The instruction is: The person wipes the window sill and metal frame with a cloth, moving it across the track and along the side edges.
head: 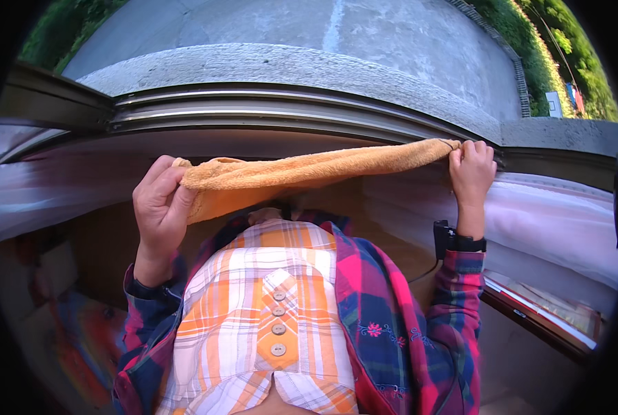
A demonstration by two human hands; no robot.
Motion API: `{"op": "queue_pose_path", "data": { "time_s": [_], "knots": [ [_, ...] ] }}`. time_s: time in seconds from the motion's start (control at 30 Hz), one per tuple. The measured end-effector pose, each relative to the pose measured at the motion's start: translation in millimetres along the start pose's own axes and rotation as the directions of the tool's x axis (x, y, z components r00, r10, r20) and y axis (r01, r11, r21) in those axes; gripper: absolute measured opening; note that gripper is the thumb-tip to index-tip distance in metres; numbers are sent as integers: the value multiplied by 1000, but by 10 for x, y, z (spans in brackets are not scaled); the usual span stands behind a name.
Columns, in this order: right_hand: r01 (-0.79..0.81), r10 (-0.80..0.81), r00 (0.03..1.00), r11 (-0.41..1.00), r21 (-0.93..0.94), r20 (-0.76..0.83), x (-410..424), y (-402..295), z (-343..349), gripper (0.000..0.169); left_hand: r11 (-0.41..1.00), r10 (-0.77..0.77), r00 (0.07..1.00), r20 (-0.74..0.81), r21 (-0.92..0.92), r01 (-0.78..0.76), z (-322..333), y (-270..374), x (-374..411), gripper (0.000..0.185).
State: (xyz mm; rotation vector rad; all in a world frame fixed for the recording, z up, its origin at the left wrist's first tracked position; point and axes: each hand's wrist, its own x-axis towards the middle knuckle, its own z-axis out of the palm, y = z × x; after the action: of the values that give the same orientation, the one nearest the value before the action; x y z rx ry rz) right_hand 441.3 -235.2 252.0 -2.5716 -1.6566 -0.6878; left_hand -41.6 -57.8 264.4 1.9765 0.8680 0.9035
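An orange terry towel (309, 167) is stretched between my two hands, its upper edge running across in front of my chest. At its left end, my left hand (165, 205) pinches a corner between thumb and fingers. My right hand (473, 168) grips the opposite corner and sits a little higher, close to the window frame. A dark line, perhaps a hanging loop, shows near that right corner. The towel's lower part hangs down, mostly out of sight under its upper edge.
Beyond the towel runs a dark metal window track (267, 106), with a rough concrete ledge (298, 65) outside it. Pale sheer curtains (542, 223) hang on both sides. A dark brown surface (537, 321) at lower right carries flat items. A dark sash frame (55, 101) stands at left.
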Motion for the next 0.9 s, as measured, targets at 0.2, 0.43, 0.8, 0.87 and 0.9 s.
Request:
{"op": "queue_pose_path", "data": {
  "time_s": [0.2, 0.43, 0.8, 0.87, 0.9],
  "knots": [
    [-127, 289, 938, 801, 585, -193, 317, -901, -413, 7, 986, -128, 977, -168, -124, 108, -285, -134, -77, 20],
    [503, -329, 862, 644, 576, -385, 354, -2487, -90, 7, 875, -476, 581, -660, -419, 241, -889, -403, -135, 46],
    [347, -258, 937, 769, 537, -237, 247, -845, 123, 3, 900, -407, 796, -448, -345, 266, -617, -329, -160, 36],
    [316, -224, 946, 804, 503, -236, 208, -358, 208, 5, 998, -45, 968, -248, -42, 36, -291, -35, -8, 20],
    [276, -182, 955, 832, 481, -232, 146, -277, 231, 7, 987, 121, 986, -112, 121, -107, -273, -8, 111, 15]
  ]
}}
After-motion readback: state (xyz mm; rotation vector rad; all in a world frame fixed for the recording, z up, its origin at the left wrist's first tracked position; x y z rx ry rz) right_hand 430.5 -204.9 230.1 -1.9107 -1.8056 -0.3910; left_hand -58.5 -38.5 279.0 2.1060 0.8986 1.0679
